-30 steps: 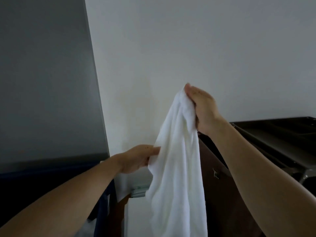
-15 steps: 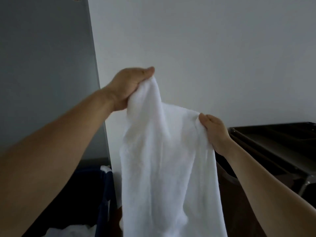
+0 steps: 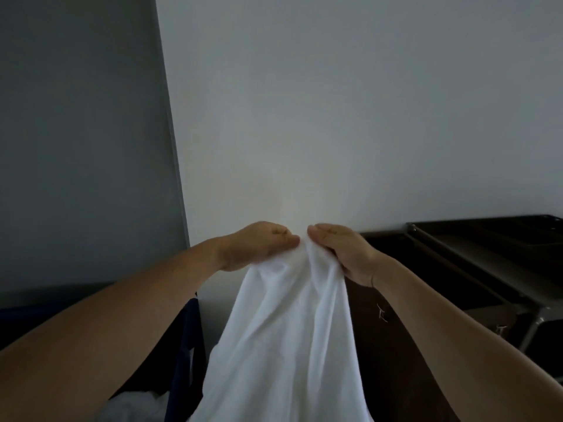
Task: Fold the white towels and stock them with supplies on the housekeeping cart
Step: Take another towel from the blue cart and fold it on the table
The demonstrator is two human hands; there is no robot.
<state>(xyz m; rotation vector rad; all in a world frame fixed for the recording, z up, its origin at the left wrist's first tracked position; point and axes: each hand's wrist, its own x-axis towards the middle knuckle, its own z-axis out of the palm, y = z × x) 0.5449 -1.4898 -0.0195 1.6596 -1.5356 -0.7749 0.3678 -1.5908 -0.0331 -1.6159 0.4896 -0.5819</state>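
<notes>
Held up in mid-air before the wall: white towel point(image 3: 283, 345), bunched at its top edge, hanging in loose folds past the bottom of view. Gripped there by left hand point(image 3: 259, 248) and right hand point(image 3: 341, 254), fingers curled round the cloth, thumbs close together. Just right, dark housekeeping cart point(image 3: 487, 254) with brown bag point(image 3: 396, 345) bearing a small pale mark, too small to read. Lower left, dark blue bin point(image 3: 189, 345) holding more white cloth point(image 3: 134, 406). Behind, plain white wall point(image 3: 335, 117) beside grey panel point(image 3: 82, 132).

white towel point(image 3: 283, 330) hangs bunched at its top, draping downward.
</notes>
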